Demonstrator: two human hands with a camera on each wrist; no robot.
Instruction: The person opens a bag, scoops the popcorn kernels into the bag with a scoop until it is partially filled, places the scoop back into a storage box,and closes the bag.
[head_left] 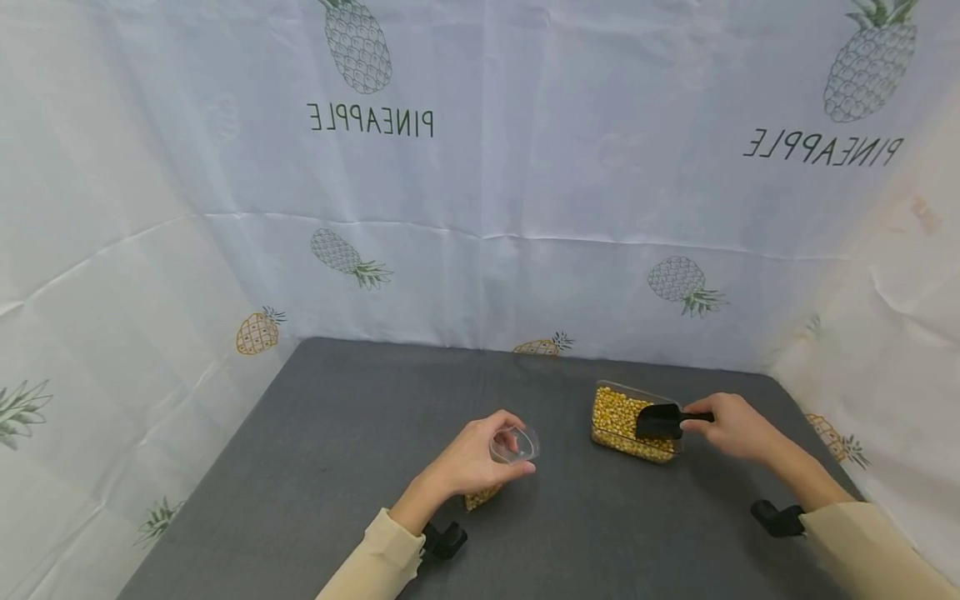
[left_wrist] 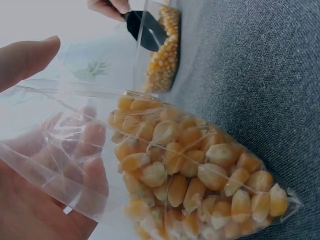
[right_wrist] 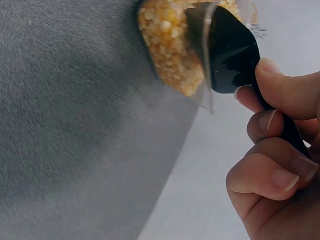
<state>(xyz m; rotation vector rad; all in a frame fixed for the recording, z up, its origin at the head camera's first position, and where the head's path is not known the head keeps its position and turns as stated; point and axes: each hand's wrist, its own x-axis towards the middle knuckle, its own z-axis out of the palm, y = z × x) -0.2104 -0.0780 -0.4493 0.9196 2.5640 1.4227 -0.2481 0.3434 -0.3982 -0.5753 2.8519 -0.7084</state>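
Under left fingers (head_left: 501, 419) curled wide round it, a corn bag (left_wrist: 190, 170) is partly hidden, while right fingers (right_wrist: 267, 165) clasp a scoop (head_left: 660, 422).

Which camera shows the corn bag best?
The left wrist view: the bag looks big, kernels plain. The head view shows its mouth and some kernels under the left hand; the right wrist view shows none.

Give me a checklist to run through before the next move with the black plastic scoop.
1. Right hand gripping the black plastic scoop: ok.
2. Scoop reaching into the clear rectangular container of yellow corn kernels: ok.
3. Left hand holding open the clear plastic bag: ok.
4. Bag's underside resting on the dark grey fabric tabletop: cannot tell.
5. Scoop positioned over the bag: not ok, it is at the container.
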